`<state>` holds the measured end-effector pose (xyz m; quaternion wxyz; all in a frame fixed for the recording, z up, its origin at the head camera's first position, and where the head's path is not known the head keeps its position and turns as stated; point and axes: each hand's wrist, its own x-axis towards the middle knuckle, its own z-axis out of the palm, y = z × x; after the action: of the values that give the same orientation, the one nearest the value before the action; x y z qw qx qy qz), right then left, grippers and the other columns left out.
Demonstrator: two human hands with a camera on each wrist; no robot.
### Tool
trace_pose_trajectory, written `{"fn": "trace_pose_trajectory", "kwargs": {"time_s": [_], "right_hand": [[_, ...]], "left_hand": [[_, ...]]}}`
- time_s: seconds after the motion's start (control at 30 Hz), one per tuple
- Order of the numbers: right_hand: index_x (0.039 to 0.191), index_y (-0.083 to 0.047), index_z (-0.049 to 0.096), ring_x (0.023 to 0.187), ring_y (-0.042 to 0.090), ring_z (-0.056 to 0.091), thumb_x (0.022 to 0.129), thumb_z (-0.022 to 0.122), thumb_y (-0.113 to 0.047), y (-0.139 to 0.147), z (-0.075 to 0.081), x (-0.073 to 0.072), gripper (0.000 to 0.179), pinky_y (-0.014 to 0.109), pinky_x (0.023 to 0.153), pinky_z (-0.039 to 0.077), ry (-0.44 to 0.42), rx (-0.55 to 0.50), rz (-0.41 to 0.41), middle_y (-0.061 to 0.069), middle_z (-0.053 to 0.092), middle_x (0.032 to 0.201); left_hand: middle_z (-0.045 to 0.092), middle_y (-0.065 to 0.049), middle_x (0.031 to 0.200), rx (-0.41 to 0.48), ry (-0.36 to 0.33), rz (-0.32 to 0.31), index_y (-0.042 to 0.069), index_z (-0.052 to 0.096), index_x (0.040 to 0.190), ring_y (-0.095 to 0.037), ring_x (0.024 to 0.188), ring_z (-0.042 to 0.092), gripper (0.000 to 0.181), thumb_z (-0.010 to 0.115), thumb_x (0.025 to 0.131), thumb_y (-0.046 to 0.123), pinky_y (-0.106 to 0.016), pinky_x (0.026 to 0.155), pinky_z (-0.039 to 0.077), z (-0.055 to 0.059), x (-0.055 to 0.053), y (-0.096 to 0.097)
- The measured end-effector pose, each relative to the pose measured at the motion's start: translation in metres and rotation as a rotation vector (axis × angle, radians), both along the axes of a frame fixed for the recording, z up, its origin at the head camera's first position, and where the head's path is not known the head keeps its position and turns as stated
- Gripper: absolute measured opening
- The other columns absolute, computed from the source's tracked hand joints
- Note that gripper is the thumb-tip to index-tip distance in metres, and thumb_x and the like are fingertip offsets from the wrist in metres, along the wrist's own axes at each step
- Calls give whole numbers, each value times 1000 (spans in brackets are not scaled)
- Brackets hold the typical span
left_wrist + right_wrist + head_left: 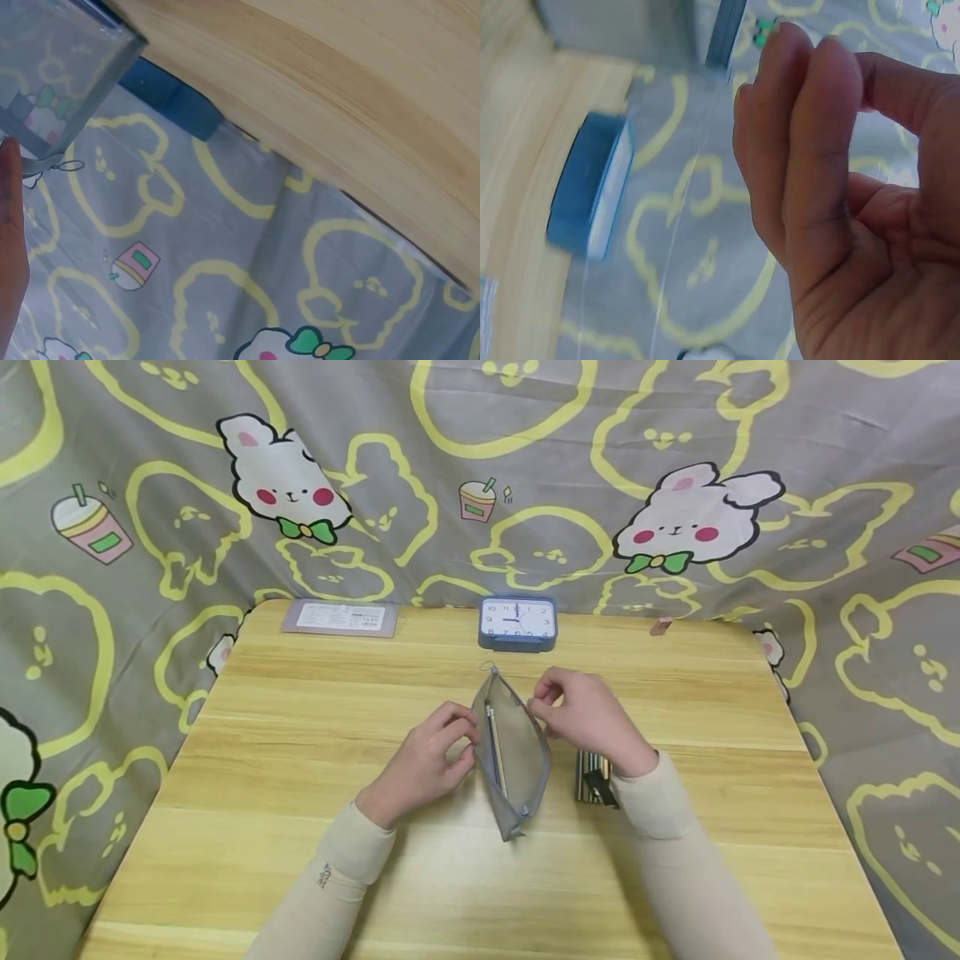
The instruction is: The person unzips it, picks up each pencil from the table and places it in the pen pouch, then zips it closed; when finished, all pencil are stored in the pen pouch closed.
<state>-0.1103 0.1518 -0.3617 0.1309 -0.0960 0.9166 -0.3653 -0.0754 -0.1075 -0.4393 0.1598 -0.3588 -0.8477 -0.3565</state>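
Observation:
A grey translucent zip pouch [525, 752] stands with its mouth spread in the middle of the table. Two slim pencils [496, 752] lie inside along its left wall. My left hand [423, 764] pinches the pouch's left edge with its fingertips. At the opposite edge, my right hand [592, 714] holds the rim between thumb and finger. The right wrist view shows that hand's fingers [821, 165] bent close together, the pouch [637, 30] partly cut off. Under the right wrist lies a bundle of striped sticks [583, 777] with a black piece [600, 787] on top, partly hidden.
A blue clock [517, 622] stands at the table's back edge, behind the pouch. To its left lies a flat mauve packet with a white label [341, 617]. A small brown piece [661, 626] sits at the back right. Patterned cloth [547, 468] hangs around the table.

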Motion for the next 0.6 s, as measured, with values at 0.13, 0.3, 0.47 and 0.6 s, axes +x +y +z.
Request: {"fn": "trace_pose_trajectory", "kwargs": {"time_s": [0.13, 0.3, 0.47, 0.6], "right_hand": [[107, -6, 68, 71, 19, 74, 100, 67, -22, 43, -17, -2, 18, 32, 63, 60, -10, 26, -43, 11, 73, 101], [106, -3, 69, 79, 20, 68, 100, 67, -17, 101, -57, -5, 15, 33, 69, 55, -12, 127, -49, 13, 72, 99], [105, -4, 68, 83, 23, 63, 97, 65, -18, 124, -89, -4, 17, 34, 73, 52, -61, 237, -87, 10, 71, 94], [106, -3, 67, 83, 25, 63, 97, 65, -19, 122, -96, -4, 18, 37, 74, 52, -46, 253, -112, 11, 72, 95]], "left_hand": [[66, -9, 115, -5, 9, 3, 7, 67, 94, -22, 101, 70, 17, 71, 83, -6, -28, 81, 63, -1, 0, -3], [67, -12, 115, -2, -1, 4, 6, 67, 94, -22, 99, 70, 17, 71, 83, -7, -28, 79, 63, 1, 0, -3], [66, -11, 114, -3, -2, 5, 6, 67, 94, -22, 101, 70, 16, 70, 84, -5, -28, 82, 63, 2, -1, 0], [67, -11, 114, 3, 8, 9, 6, 67, 94, -22, 101, 71, 16, 71, 83, -5, -28, 82, 63, 0, 0, 1]]}}
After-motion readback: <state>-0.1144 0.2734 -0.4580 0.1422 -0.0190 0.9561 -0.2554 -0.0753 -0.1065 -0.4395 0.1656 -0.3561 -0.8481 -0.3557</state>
